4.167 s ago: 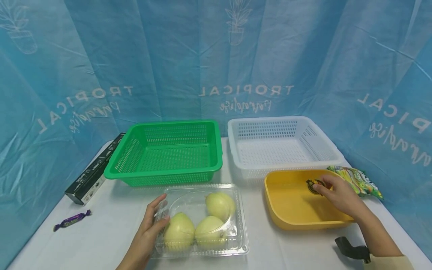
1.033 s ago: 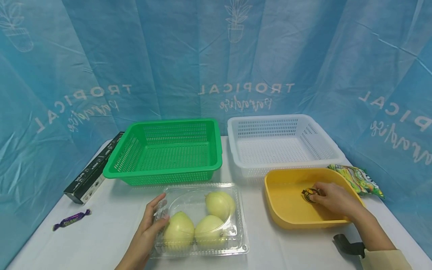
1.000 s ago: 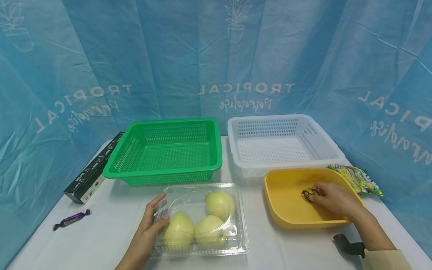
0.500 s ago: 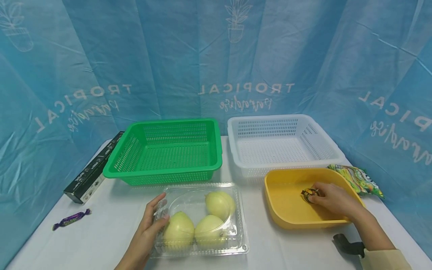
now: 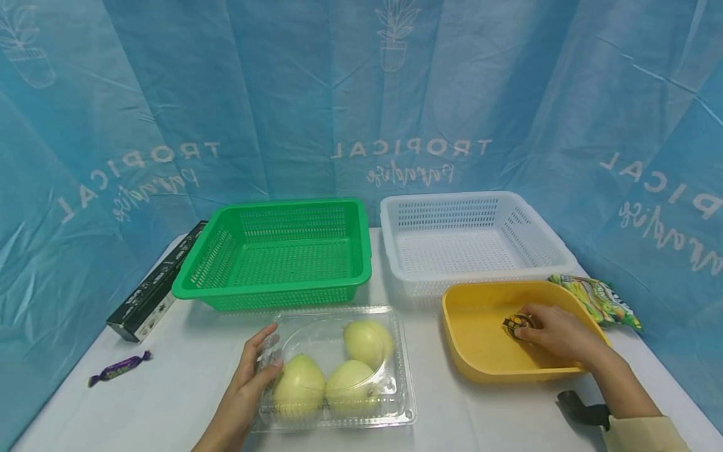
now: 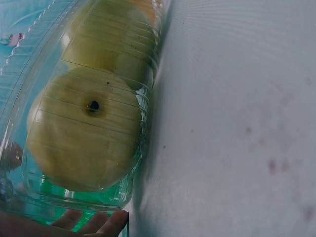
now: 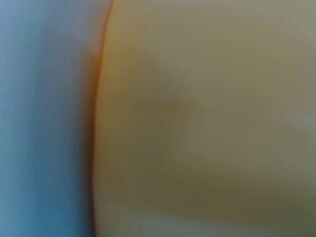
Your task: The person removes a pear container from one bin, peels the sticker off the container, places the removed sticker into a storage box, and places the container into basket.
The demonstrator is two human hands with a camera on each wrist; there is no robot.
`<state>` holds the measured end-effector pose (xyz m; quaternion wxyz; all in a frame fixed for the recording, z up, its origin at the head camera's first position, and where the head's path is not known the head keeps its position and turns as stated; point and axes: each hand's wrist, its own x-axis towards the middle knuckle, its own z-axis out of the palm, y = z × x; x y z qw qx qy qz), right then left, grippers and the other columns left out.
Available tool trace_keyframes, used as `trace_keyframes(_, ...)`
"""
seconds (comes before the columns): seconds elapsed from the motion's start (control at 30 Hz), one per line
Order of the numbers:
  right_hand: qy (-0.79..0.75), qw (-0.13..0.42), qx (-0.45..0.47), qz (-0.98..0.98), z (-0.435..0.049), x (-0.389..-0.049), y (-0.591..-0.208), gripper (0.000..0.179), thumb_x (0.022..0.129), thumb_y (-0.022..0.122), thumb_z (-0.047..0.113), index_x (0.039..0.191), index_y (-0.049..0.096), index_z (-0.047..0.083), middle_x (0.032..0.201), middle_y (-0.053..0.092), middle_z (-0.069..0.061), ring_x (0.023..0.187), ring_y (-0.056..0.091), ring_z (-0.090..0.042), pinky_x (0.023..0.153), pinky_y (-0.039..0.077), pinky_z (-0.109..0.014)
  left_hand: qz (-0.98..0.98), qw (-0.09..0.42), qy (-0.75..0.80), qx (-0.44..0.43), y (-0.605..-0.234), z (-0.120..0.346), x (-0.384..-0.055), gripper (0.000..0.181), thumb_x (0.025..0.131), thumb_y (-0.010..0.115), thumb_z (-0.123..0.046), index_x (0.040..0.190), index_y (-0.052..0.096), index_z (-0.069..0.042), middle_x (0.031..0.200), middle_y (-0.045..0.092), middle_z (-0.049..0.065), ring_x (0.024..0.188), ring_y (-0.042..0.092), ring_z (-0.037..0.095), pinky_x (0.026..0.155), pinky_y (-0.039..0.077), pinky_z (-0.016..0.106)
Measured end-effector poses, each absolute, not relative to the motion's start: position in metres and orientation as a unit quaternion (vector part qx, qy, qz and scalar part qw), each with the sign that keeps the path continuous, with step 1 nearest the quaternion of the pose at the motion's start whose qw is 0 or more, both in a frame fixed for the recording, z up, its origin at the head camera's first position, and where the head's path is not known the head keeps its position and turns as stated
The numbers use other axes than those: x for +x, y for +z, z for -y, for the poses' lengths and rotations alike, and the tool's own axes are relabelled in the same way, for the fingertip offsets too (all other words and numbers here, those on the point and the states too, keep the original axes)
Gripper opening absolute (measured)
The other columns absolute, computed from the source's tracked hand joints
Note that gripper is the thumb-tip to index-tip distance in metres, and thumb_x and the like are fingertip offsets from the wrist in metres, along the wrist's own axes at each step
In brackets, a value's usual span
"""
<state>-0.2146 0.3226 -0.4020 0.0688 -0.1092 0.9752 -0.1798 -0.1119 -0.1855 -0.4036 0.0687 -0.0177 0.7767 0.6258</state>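
My left hand (image 5: 248, 380) grips the left end of a clear plastic clamshell box (image 5: 402, 376), thumb on the near side and fingers at the far corner. Inside the box lie three pale yellow-green pears (image 5: 298, 384). In the left wrist view, a pear (image 6: 84, 148) shows through the ribbed plastic wall, with fingertips (image 6: 112, 224) at its end. At the right, my right hand (image 5: 553, 329) reaches into a yellow tub (image 5: 474, 358), pinching a small dark twist-wrapped candy (image 5: 515, 325) with yellow print. The blurred tub wall (image 7: 207, 98) fills most of the right wrist view.
Behind stand a green basket (image 5: 271, 292) and a white basket (image 5: 480, 273). A long black box (image 5: 152, 289) and a purple wrapped candy (image 5: 120, 368) lie at left. A green snack packet (image 5: 599, 301) sits beyond the tub. A black curved object (image 5: 582, 411) is beneath the right wrist.
Since the earliest frame, my right hand and the candy have shifted slightly left and nearer within the tub. Over the last second hardly anything moves; the left hand stays on the box.
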Motion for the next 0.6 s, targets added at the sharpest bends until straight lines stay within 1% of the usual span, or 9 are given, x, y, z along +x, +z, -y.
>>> trace_keyframes(0.17,-0.181,0.064,-0.115,-0.975,-0.3221,-0.2151,-0.403,0.044,0.085,0.068,0.036,0.114,0.061,0.004,0.077,0.051,0.001,0.071,0.043,-0.013,0.059,0.03,-0.028,-0.776,0.067,0.626,-0.017,-0.4037,0.1852,-0.1118,0.054,0.1,0.042,-0.032,0.147,0.016,-0.037,0.158,0.003,0.011,0.145,-0.015,0.042,0.102,0.001,0.077)
trace_keyframes(0.3,-0.182,0.058,-0.121,-0.974,-0.3217,-0.2159,-0.4033,0.046,0.084,0.069,0.036,0.115,0.062,0.003,0.081,0.053,0.001,0.074,0.045,-0.014,0.061,0.033,-0.028,-0.776,0.065,0.626,-0.017,-0.4039,0.1852,-0.1119,0.054,0.1,0.042,-0.031,0.147,0.016,-0.037,0.158,0.003,0.011,0.145,-0.015,0.042,0.102,0.0,0.077)
trace_keyframes(0.43,-0.179,0.055,-0.121,-0.975,-0.3224,-0.2167,-0.4044,0.047,0.083,0.07,0.038,0.114,0.062,0.005,0.088,0.057,-0.002,0.079,0.049,-0.016,0.066,0.039,-0.03,-0.778,0.064,0.625,-0.017,-0.4043,0.1853,-0.1121,0.053,0.1,0.042,-0.031,0.147,0.017,-0.037,0.158,0.004,0.012,0.145,-0.014,0.042,0.102,0.0,0.077)
trace_keyframes(0.6,-0.182,0.063,-0.107,-0.975,-0.3222,-0.2163,-0.4045,0.047,0.083,0.069,0.041,0.116,0.062,0.008,0.096,0.058,-0.006,0.084,0.051,-0.019,0.069,0.042,-0.031,-0.777,0.064,0.626,-0.017,-0.4044,0.1853,-0.1121,0.053,0.1,0.042,-0.031,0.147,0.017,-0.037,0.158,0.004,0.012,0.145,-0.015,0.042,0.101,-0.001,0.077)
